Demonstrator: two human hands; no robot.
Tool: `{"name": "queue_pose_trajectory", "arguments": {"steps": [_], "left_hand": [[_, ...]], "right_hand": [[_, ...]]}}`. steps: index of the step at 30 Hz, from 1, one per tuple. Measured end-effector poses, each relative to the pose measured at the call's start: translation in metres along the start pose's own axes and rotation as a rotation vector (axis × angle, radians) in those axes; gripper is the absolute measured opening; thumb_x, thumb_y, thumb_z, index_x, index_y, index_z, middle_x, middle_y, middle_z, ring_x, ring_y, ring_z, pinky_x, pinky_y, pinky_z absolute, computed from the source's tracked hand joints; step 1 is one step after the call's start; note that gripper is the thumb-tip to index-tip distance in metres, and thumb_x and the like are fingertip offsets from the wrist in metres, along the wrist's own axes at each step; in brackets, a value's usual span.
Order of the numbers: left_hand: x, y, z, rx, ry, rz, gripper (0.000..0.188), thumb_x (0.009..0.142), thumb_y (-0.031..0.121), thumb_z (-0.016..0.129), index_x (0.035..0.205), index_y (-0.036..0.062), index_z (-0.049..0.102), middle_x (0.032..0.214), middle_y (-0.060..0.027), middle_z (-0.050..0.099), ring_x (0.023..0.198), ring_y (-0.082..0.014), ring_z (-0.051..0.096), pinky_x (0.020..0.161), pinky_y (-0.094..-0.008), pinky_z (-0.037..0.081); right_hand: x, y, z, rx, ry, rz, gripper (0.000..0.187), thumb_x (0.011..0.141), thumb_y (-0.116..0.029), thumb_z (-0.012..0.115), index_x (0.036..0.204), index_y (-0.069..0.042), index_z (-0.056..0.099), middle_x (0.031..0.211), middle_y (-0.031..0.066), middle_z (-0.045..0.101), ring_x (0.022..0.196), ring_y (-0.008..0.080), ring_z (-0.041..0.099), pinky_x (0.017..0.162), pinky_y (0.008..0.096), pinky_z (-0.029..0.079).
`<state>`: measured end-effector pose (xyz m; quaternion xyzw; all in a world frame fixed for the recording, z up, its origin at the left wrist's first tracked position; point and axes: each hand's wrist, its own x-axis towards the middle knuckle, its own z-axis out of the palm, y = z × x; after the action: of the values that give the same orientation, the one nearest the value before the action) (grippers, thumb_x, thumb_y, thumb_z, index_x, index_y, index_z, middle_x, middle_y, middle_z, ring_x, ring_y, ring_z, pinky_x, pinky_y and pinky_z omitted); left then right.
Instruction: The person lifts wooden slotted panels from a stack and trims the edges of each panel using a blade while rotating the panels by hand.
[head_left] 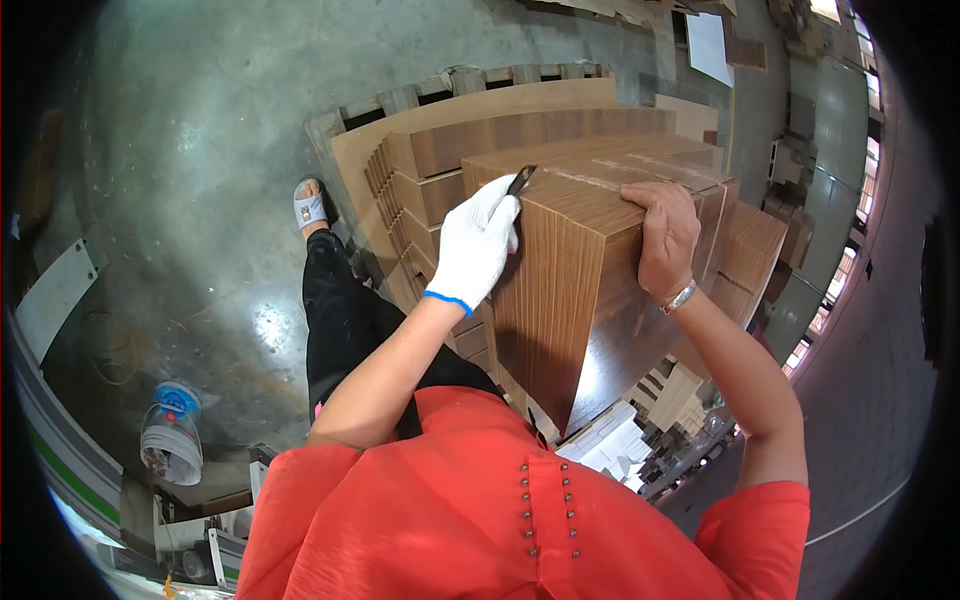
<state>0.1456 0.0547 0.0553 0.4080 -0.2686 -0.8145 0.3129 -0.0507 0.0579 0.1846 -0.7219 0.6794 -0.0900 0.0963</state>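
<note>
My left hand (476, 240), in a white knitted glove with a blue cuff, is closed around a small dark knife-like tool (521, 181). Its tip lies at the upper left edge of a tall block of wood-grain boards (555, 270). On the same block, farther right, rests my bare right hand (665, 235), fingers stretched over the top near a strip of clear tape (580, 178). A metal watch or bracelet (679, 297) circles that wrist.
More brown boards (425, 200) are stacked beside the block, over a wooden pallet (400, 100). A bucket (172, 452) stands on the concrete floor (210, 200) at left, near a machine (70, 430). Further stacks (790, 170) line the right side.
</note>
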Motion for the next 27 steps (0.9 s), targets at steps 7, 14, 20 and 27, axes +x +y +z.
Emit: {"name": "queue_pose_trajectory", "arguments": {"steps": [7, 14, 20, 27], "left_hand": [[-0.046, 0.052, 0.025, 0.092, -0.239, 0.141, 0.036, 0.095, 0.016, 0.055, 0.128, 0.0029, 0.061, 0.069, -0.0023, 0.062, 0.054, -0.0061, 0.055, 0.054, -0.0226, 0.046], [-0.001, 0.034, 0.019, -0.232, -0.096, -0.233, 0.023, 0.083, 0.009, 0.069, 0.105, 0.0025, 0.073, 0.069, 0.0030, 0.060, 0.049, -0.0036, 0.044, 0.045, -0.0198, 0.032], [0.063, -0.055, -0.056, -0.104, 0.125, -0.277, 0.014, 0.083, 0.016, 0.075, 0.092, 0.0053, 0.073, 0.060, 0.0047, 0.053, 0.049, -0.0043, 0.042, 0.045, -0.0216, 0.031], [0.046, -0.021, -0.034, -0.164, -0.064, -0.231, 0.021, 0.083, 0.012, 0.074, 0.101, 0.0019, 0.072, 0.075, 0.0009, 0.064, 0.050, -0.0041, 0.047, 0.045, -0.0201, 0.036]], "right_hand": [[-0.004, 0.004, 0.002, -0.005, 0.004, 0.004, 0.030, 0.094, -0.017, 0.043, 0.087, -0.003, 0.068, 0.091, 0.0125, 0.070, 0.088, 0.0318, 0.063, 0.091, 0.0416, 0.043], [-0.002, 0.005, 0.002, 0.003, 0.003, 0.019, 0.029, 0.094, -0.018, 0.043, 0.086, -0.003, 0.067, 0.091, 0.0126, 0.070, 0.087, 0.0309, 0.063, 0.090, 0.0410, 0.043], [0.003, 0.001, 0.004, 0.012, -0.007, 0.014, 0.028, 0.093, -0.016, 0.043, 0.087, -0.003, 0.068, 0.091, 0.0125, 0.070, 0.088, 0.0309, 0.063, 0.091, 0.0412, 0.043], [-0.004, 0.003, -0.001, -0.014, -0.016, 0.028, 0.028, 0.091, -0.013, 0.043, 0.089, -0.002, 0.069, 0.093, 0.0134, 0.070, 0.090, 0.0314, 0.064, 0.093, 0.0420, 0.042]]}}
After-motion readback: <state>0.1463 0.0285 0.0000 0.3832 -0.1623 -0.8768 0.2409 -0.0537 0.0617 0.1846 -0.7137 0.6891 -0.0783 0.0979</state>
